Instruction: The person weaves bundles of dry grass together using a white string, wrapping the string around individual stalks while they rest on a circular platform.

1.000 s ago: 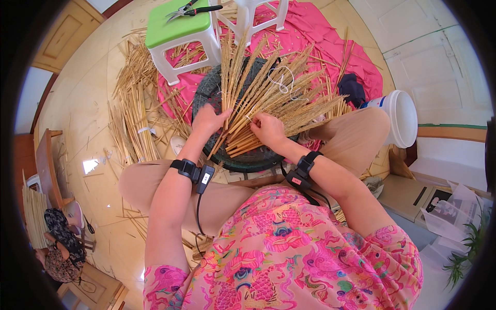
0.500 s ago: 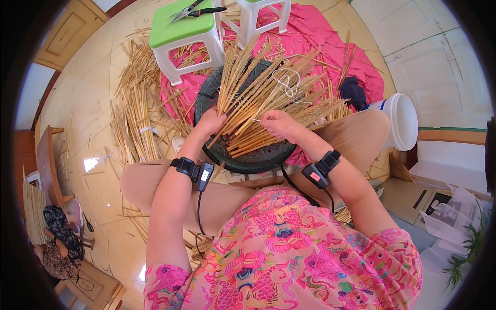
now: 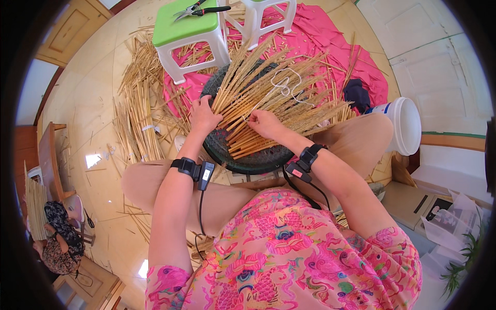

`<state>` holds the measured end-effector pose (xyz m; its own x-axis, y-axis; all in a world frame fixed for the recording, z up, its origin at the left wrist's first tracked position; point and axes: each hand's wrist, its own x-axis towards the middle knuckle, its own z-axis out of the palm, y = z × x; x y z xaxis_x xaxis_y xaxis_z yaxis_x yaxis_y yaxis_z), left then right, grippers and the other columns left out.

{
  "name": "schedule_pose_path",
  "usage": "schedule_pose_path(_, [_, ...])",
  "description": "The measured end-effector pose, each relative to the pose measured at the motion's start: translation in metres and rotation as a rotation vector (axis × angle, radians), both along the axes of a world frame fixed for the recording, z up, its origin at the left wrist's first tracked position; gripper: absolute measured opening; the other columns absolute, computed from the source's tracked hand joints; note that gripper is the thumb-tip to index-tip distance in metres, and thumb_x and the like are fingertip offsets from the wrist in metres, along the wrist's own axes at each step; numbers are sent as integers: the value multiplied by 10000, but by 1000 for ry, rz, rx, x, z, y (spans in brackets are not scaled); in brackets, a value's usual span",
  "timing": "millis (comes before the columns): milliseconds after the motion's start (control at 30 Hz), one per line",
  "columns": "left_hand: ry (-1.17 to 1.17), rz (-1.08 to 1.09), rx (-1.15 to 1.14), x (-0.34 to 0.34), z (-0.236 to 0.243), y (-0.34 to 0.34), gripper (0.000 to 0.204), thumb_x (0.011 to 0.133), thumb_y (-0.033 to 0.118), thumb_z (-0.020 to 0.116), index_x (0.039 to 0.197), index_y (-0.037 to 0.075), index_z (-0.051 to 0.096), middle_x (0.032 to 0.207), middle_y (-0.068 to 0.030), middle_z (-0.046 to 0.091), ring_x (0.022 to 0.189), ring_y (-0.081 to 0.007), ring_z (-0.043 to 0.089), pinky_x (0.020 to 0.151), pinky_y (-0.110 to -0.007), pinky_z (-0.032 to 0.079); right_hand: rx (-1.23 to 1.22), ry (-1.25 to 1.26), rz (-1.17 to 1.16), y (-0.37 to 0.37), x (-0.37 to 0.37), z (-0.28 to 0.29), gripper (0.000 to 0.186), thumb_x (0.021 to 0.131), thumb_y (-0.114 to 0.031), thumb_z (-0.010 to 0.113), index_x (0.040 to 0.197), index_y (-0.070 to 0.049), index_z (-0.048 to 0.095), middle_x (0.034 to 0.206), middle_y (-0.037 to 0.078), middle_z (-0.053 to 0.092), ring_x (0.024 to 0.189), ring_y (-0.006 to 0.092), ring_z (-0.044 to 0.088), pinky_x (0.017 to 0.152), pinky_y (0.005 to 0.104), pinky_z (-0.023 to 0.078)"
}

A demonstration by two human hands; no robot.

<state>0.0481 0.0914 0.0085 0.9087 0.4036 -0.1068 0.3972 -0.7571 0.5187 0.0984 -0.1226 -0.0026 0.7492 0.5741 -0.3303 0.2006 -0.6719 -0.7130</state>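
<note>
A fan of dry grass stalks (image 3: pixel 238 118) with feathery heads lies across a dark round tyre-like seat (image 3: pixel 248 164) between my knees. My left hand (image 3: pixel 204 117) is at the fan's left edge, its fingers bent and thumb against the outer stalks; its grip is partly hidden. On the stalks' lower middle, my right hand (image 3: pixel 264 124) pinches a thin white string (image 3: pixel 245 119) between thumb and fingers. More of the white string (image 3: pixel 287 84) lies loosely looped over the feathery heads. The cut stalk ends point towards me.
Beyond the tyre stand white stools, one with a green top (image 3: pixel 181 23) bearing pliers (image 3: pixel 199 11). A pink cloth (image 3: pixel 323 41) covers the floor there. Loose stalk bundles (image 3: pixel 142 108) lie left, a white bucket (image 3: pixel 405 126) right. Another person (image 3: pixel 64 237) sits far left.
My left hand has shifted slightly up and left along the fan's edge, with its fingers less tightly curled. My right hand has moved a little left, still pinching the string.
</note>
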Motion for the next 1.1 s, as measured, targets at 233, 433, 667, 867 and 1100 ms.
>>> schedule_pose_path(233, [-278,-200,-117,0,49,-32,293,687,62,693,951,41,567,990,-164,568,929,-341,559,776,-394,465,-53,379,-4,0,24,30,165,812,-193,621,811,-31,655,654,76,600,573,156,557,531,311,447])
schedule_pose_path(433, [11,-386,-155,-4,10,-42,177,709,129,704,806,24,600,815,-144,621,789,-325,607,687,-415,482,108,553,-111,11,41,35,154,851,-175,587,794,-50,656,614,-5,537,528,80,460,461,229,353])
schedule_pose_path(667, [-13,-319,-197,-5,-9,-37,171,696,149,720,703,30,596,707,-146,615,706,-334,611,624,-423,477,297,759,-140,11,46,101,140,891,-157,551,840,-47,621,539,-76,381,442,27,299,414,190,207])
schedule_pose_path(867, [-51,-310,-94,-7,-20,-41,163,700,153,719,739,44,604,750,-150,622,722,-339,614,634,-425,480,497,765,31,-12,58,140,162,904,-188,569,859,-39,615,583,-72,441,461,14,303,425,185,218])
schedule_pose_path(1100, [0,-329,-115,-4,-8,-46,191,714,144,701,827,33,594,788,-148,608,773,-317,612,672,-405,485,-68,424,542,-60,67,145,198,857,-220,612,915,-42,677,689,3,635,581,97,578,552,267,446])
